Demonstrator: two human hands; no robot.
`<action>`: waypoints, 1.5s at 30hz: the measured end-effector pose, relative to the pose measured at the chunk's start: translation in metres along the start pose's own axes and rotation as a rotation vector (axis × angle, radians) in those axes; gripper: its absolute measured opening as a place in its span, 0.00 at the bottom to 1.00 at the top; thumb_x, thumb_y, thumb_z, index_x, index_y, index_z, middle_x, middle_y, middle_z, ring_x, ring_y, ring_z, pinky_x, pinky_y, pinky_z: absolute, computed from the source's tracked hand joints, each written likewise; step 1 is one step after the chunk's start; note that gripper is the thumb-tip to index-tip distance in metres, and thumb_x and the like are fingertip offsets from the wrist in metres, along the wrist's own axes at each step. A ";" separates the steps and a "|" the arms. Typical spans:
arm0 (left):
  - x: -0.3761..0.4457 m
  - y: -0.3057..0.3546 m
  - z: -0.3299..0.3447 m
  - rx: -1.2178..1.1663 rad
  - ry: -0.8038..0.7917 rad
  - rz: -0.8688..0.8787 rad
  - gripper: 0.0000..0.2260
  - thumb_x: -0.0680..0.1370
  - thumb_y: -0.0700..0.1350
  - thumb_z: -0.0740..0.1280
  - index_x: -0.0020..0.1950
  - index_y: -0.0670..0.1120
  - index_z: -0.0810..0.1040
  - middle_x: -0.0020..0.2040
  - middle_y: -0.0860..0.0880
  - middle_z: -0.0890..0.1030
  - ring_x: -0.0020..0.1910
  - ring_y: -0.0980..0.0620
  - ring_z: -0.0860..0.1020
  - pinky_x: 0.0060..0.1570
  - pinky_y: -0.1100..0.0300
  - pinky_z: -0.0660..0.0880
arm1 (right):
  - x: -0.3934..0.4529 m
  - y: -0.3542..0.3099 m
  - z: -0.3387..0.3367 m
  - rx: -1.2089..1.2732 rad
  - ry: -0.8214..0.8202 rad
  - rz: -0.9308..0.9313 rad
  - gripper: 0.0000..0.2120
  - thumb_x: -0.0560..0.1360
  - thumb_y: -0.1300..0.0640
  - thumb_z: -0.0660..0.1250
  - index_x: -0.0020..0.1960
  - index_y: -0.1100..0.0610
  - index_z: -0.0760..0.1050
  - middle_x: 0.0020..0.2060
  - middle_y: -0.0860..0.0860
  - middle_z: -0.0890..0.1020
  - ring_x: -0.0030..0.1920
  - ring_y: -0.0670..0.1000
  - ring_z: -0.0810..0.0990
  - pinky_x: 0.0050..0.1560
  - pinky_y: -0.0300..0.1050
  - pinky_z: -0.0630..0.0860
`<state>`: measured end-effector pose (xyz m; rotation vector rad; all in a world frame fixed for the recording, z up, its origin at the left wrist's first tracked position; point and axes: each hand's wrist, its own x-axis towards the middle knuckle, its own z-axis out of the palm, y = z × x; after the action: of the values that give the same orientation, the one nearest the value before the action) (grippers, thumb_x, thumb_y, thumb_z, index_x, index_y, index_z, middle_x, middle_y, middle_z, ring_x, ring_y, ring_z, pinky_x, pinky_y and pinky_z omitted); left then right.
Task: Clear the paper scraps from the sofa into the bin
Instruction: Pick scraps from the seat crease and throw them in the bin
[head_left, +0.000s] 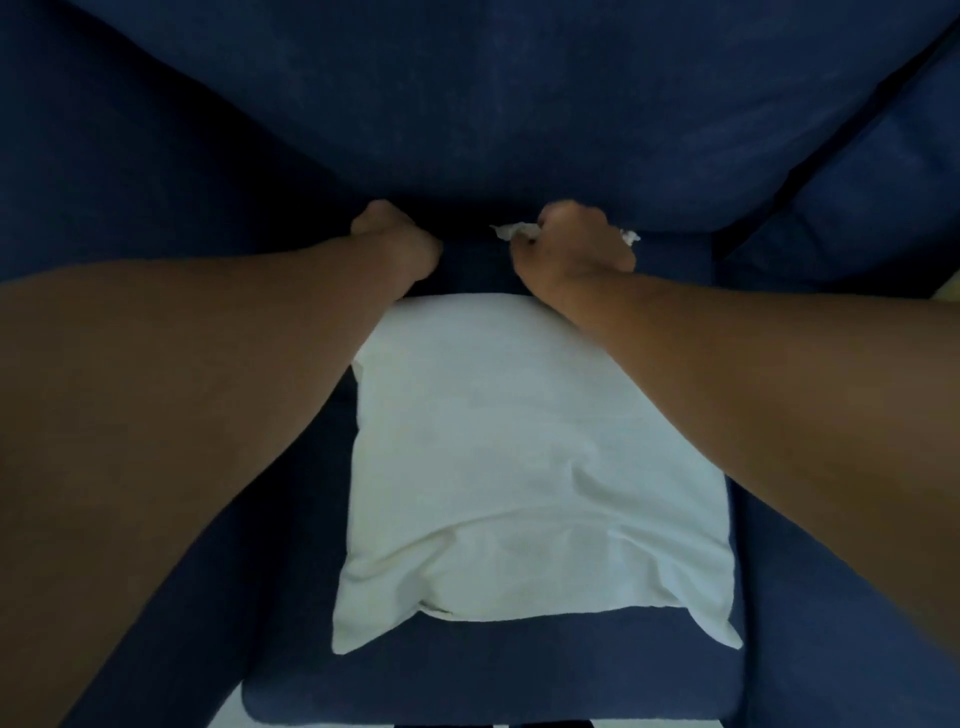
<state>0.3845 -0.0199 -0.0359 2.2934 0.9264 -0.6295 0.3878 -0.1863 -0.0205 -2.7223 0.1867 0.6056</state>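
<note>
The scene is dim, and the dark blue sofa (493, 104) fills nearly the whole view, its back cushion toward 12 o'clock and its seat running down to 6 o'clock.

At about 11 o'clock from the centre, the left hand (400, 244) reaches to the crease where seat meets backrest. It is curled into a loose fist, knuckles up; its fingertips are tucked out of sight, so I cannot tell whether it grips anything.

Between the two forearms lies a white pillow (530, 467), flat on the seat; its upper corners are covered by the arms.

At about 1 o'clock, the right hand (574, 244) is closed around crumpled white paper scraps (511, 231). One torn end sticks out on the thumb side, another small bit shows past the far edge of the hand, and the part in between is hidden inside the fist.

At the right edge, near 3 o'clock, a sliver of something pale is cut off and unreadable.
</note>
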 end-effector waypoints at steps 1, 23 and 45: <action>0.005 -0.003 0.000 -0.031 -0.026 0.001 0.12 0.77 0.49 0.73 0.54 0.43 0.76 0.50 0.47 0.80 0.44 0.49 0.80 0.39 0.56 0.79 | 0.003 -0.002 0.005 0.005 -0.005 0.019 0.15 0.80 0.47 0.63 0.60 0.54 0.80 0.57 0.54 0.83 0.54 0.58 0.81 0.45 0.47 0.72; -0.038 -0.028 -0.004 0.027 0.077 0.128 0.10 0.80 0.52 0.63 0.58 0.53 0.79 0.57 0.49 0.81 0.57 0.45 0.79 0.68 0.40 0.66 | -0.005 0.002 -0.007 -0.037 -0.017 0.023 0.13 0.82 0.48 0.62 0.61 0.53 0.77 0.61 0.55 0.81 0.60 0.60 0.80 0.55 0.50 0.74; -0.172 -0.062 -0.048 0.140 0.300 0.073 0.11 0.80 0.47 0.61 0.60 0.53 0.77 0.53 0.50 0.82 0.53 0.45 0.78 0.55 0.50 0.65 | -0.112 -0.001 -0.079 -0.194 -0.001 -0.324 0.07 0.80 0.49 0.62 0.54 0.49 0.77 0.54 0.50 0.82 0.52 0.59 0.81 0.47 0.49 0.75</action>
<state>0.2373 -0.0313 0.0826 2.5832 0.9536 -0.3319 0.3173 -0.2076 0.0953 -2.8470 -0.3241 0.5550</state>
